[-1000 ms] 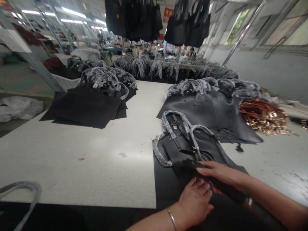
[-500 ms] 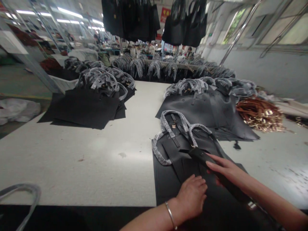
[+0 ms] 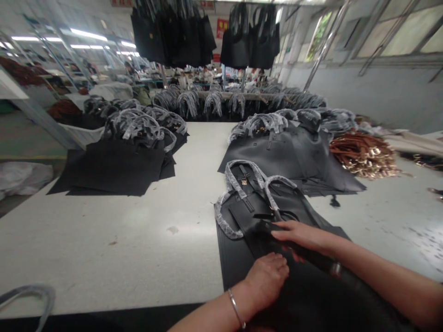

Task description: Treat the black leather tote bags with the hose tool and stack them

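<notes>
A black bag panel (image 3: 221, 265) lies on a stack at the table's front, with plastic-wrapped handles (image 3: 226, 223) and a small gold charm on it. My right hand (image 3: 294, 237) is closed around a long black item (image 3: 321, 263). That item has a shiny metal fitting by the wrist, and its front end lies over the bag near a handle base; its exact kind is unclear. Just left of it, my left hand (image 3: 268, 276), with a silver bangle on the wrist, has its fingers curled onto the black panel. What lies under those fingers is hidden.
Piles of black bag panels with wrapped handles stand back left (image 3: 114, 166) and back right (image 3: 277, 157). Brown straps with gold clasps (image 3: 363, 154) are heaped at the right. Black bags (image 3: 173, 41) hang overhead. A loose wrapped handle (image 3: 44, 293) shows at the lower left.
My right hand has drawn the black item slightly left and back toward me, uncovering more of the handle base. The left hand stays on the panel. The view has turned a little right.
</notes>
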Demonstrator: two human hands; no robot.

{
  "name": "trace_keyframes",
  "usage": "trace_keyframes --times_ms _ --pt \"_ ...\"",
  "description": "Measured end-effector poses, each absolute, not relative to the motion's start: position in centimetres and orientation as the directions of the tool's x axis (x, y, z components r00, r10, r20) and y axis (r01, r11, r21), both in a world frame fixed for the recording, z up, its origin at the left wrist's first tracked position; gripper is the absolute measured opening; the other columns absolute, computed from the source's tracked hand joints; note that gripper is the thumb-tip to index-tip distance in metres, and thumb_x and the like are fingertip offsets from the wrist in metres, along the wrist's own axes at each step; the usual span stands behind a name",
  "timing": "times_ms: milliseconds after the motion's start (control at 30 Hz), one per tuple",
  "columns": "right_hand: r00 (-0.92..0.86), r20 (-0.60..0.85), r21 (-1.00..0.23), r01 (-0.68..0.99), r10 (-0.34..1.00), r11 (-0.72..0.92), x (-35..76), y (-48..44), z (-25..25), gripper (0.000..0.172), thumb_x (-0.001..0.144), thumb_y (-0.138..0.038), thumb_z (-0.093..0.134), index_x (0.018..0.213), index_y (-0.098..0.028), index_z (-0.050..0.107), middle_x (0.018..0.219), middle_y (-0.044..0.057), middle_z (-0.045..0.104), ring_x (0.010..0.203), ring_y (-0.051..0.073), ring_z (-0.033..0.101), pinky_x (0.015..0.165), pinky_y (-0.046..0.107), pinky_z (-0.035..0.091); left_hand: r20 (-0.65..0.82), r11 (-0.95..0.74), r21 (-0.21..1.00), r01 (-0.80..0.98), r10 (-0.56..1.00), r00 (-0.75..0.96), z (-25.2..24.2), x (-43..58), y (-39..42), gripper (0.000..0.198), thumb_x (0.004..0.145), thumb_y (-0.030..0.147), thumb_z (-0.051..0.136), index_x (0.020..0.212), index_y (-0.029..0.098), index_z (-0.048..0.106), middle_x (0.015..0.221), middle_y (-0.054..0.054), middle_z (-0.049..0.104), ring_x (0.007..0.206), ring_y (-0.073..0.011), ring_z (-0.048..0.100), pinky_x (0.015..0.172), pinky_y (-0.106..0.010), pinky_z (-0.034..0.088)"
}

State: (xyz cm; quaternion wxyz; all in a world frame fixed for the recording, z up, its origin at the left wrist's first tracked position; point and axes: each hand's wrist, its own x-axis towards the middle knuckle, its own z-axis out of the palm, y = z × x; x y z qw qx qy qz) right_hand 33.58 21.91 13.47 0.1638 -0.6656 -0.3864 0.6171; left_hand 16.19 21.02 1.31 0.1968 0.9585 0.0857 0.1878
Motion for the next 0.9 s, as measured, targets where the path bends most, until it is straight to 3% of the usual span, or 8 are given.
trace_keyframes --times_ms 167,267,500,600,767,900 --pt "-0.096 -0.766 -0.623 0.359 0.636 -0.696 34.1 22.1 14.2 0.041 0.082 -0.052 0.067 0.104 -0.018 0.059 0.056 -0.004 0.059 0.030 0.011 0.053 0.027 0.017 0.037 0.331 -0.910 0.407 0.075 0.224 0.917 1.4 16.2 21.2 0.020 0.094 0.015 0.044 0.103 0.011 0.062 0.111 -0.008 0.066 0.114 -0.0189 0.057 0.108 -0.030 0.037" --pt "-0.107 -0.753 -0.643 0.331 0.649 -0.691 33.5 22.7 14.0 0.039 0.084 -0.053 0.064 0.101 -0.018 0.058 0.058 -0.002 0.061 0.033 0.011 0.055 0.028 0.017 0.038 0.334 -0.908 0.413 0.074 0.226 0.915 1.4 16.2 21.2 0.020 0.094 0.014 0.044 0.104 0.010 0.061 0.111 -0.009 0.066 0.114 -0.0190 0.057 0.109 -0.030 0.036" --pt "-0.113 -0.799 -0.586 0.362 0.590 -0.725 34.2 22.7 13.8 0.045 0.081 -0.054 0.068 0.105 -0.018 0.058 0.059 -0.002 0.063 0.034 0.012 0.057 0.029 0.016 0.040 0.358 -0.912 0.407 0.054 0.214 0.909 1.0 16.3 21.3 0.020 0.093 0.013 0.044 0.101 0.009 0.062 0.109 -0.010 0.067 0.113 -0.0193 0.057 0.108 -0.029 0.037" --pt "-0.117 -0.780 -0.615 0.327 0.615 -0.718 33.7 23.2 13.5 0.046 0.081 -0.057 0.066 0.102 -0.017 0.058 0.061 -0.001 0.063 0.034 0.012 0.056 0.028 0.016 0.038 0.367 -0.912 0.407 0.046 0.210 0.906 1.0 16.4 21.3 0.019 0.092 0.013 0.044 0.100 0.009 0.062 0.108 -0.010 0.067 0.111 -0.0191 0.058 0.107 -0.029 0.038" --pt "-0.119 -0.730 -0.670 0.320 0.673 -0.670 33.4 23.1 13.4 0.049 0.082 -0.054 0.066 0.114 -0.020 0.056 0.062 -0.003 0.062 0.036 0.011 0.057 0.031 0.016 0.042 0.376 -0.905 0.421 0.056 0.231 0.897 1.0 16.5 21.3 0.018 0.092 0.013 0.046 0.098 0.010 0.062 0.104 -0.009 0.067 0.110 -0.0190 0.058 0.107 -0.029 0.037" --pt "-0.131 -0.764 -0.633 0.340 0.632 -0.695 34.1 21.8 13.5 0.045 0.083 -0.056 0.064 0.105 -0.016 0.062 0.062 -0.001 0.062 0.036 0.011 0.058 0.031 0.017 0.044 0.381 -0.903 0.427 0.051 0.232 0.895 1.1 16.5 21.3 0.016 0.091 0.014 0.047 0.095 0.010 0.062 0.100 -0.010 0.068 0.107 -0.0192 0.059 0.105 -0.029 0.039"
